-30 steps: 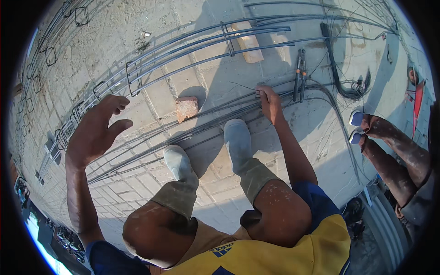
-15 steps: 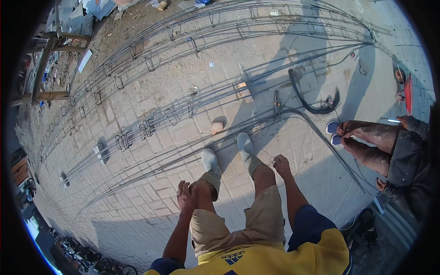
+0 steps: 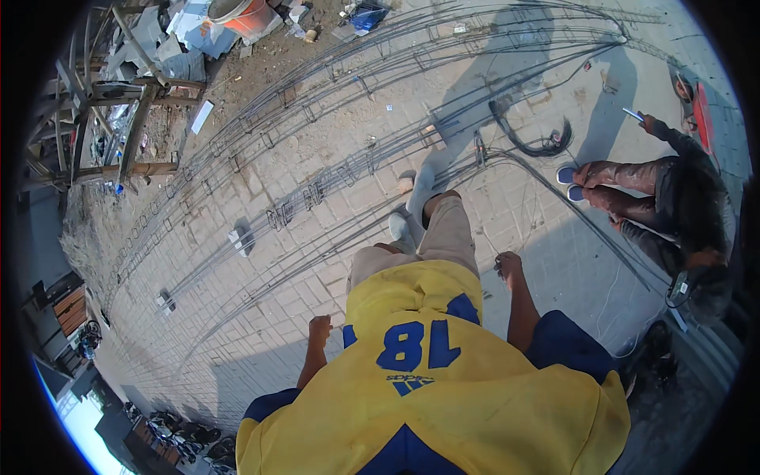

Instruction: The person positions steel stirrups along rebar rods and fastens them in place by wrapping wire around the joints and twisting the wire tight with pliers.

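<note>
My right hand (image 3: 509, 267) is closed at my right side, and a thin wire (image 3: 491, 245) seems to stick out from its fingers. On my left, my left hand (image 3: 320, 328) hangs beside my thigh, its fingers curled in and nothing showing in them. Loose steel bars (image 3: 317, 260) lie on the paving just beyond my feet. Past them rests a long rebar cage (image 3: 348, 174), its stirrups bunched near the middle. A hand tool like a bolt cutter (image 3: 479, 149) lies across the bars ahead, beside a curved bundle of black wire (image 3: 546, 146).
More rebar cages (image 3: 364, 83) stretch along the far side. Blocks (image 3: 241, 241) prop the nearer cage. At right a person (image 3: 665, 190) in dark clothes holds a slim light-coloured object (image 3: 633, 115). Far left are a wooden frame (image 3: 142, 127), rubble and an orange bucket (image 3: 241, 17).
My left hand has come off my knee, its fingers now curled, and swung back beside me. My body has straightened and my feet have shifted. The person at right has raised an arm outward.
</note>
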### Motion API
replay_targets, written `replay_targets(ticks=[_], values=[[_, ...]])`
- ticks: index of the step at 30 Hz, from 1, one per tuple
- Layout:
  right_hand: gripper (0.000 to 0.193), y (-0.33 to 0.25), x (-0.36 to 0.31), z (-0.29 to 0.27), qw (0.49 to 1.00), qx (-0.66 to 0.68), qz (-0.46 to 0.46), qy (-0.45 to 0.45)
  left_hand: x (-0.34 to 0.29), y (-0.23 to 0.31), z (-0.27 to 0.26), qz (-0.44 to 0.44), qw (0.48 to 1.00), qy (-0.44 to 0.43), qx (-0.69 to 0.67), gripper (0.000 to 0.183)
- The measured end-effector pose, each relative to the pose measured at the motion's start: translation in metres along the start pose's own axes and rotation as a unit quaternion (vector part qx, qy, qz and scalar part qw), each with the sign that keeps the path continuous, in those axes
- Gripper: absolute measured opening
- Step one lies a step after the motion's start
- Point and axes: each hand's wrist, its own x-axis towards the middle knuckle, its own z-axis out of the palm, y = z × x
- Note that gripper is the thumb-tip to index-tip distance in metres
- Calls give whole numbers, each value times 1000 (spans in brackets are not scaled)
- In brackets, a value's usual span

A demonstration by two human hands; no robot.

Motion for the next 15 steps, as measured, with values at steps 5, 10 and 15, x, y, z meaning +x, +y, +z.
replay_targets(ticks=[5, 10, 15], values=[[12, 10, 28, 19, 1000, -28, 6, 11, 12, 52, -50, -27, 998, -49, 12, 30], [10, 42, 99, 22, 987, -131, -91, -14, 36, 161, -106, -50, 985, -51, -160, 37], [8, 22, 129, 59, 983, -148, -109, -5, 79, 284, -167, -28, 994, -71, -72, 34]])
